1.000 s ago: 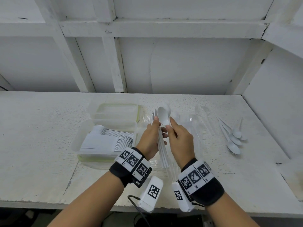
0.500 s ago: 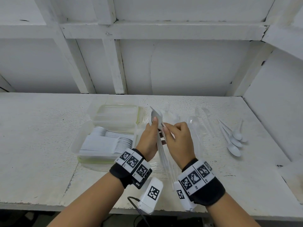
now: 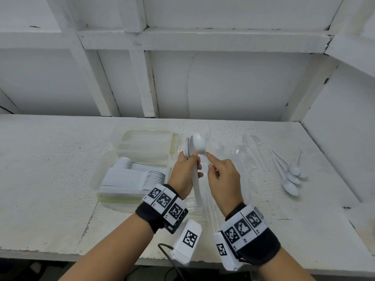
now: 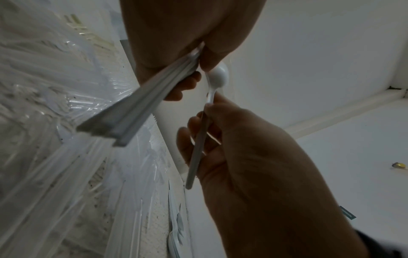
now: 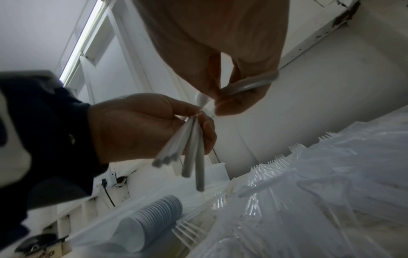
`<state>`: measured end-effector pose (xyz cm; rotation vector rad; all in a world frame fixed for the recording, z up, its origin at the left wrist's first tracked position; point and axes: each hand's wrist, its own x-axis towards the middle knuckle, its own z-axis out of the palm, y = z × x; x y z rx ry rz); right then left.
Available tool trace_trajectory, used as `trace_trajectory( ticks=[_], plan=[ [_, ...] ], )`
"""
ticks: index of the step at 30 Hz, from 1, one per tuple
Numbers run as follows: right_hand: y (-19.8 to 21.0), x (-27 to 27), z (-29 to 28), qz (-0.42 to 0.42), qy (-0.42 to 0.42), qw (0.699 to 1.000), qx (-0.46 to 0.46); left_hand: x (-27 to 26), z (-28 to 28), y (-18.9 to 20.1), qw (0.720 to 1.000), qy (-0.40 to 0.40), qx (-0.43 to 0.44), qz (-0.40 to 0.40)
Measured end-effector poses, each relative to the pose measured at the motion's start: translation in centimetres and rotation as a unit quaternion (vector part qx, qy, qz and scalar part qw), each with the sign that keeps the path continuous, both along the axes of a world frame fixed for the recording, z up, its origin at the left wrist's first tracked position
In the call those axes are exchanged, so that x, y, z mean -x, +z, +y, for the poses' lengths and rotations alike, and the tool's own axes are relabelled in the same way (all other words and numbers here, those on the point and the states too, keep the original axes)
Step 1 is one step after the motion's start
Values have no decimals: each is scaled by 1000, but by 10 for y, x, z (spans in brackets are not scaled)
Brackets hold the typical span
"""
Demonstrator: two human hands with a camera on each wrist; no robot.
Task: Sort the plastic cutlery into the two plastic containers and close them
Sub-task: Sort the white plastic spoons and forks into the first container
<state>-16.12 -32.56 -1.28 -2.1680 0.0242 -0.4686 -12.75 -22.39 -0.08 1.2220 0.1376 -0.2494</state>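
While left hand grips smooth spoon bundle, right hand pinches spoon.

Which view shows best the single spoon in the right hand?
Left wrist: the single spoon shows whole, bowl to handle, pinched by the right hand. Head view shows only its bowl; right wrist, a blurred part.

I am looking at a plain utility or storage space, more a back room or workshop nook than a home kitchen. A rough, white-painted counter with speckled, chipped paint fills a recess. Behind it the wall is crossed by white-painted beams and posts, the paint cracked at the joints. Everything is bare and white; I see no appliances or furniture. A black cable runs down the wall in the right wrist view.
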Motion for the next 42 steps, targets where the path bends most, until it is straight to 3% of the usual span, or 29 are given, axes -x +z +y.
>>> trace_trajectory(
  ticks=[6, 11, 15, 22, 33, 37, 42],
  plan=[
    [-1, 4, 8, 31, 8, 997, 69, 3, 2, 4, 995, -28, 86, 36],
    [-1, 6, 13, 17, 16, 990, 141, 4, 1, 7, 994, -47, 94, 38],
    [2, 7, 16, -6, 4, 995, 103, 1, 2, 0, 997, -13, 63, 37],
    [12, 2, 18, 46, -1, 999, -10, 4, 0, 2, 997, -20, 62, 30],
    [2, -1, 24, -31, 6, 999, 42, 7, 1, 2, 998, -10, 52, 22],
    [6, 1, 23, -4, 55, 998, -6, 9, 3, 8, 998, -51, 21, 7],
    [5, 2, 17, 15, 64, 998, 12, 8, 3, 10, 996, -80, 20, 20]
  ],
)
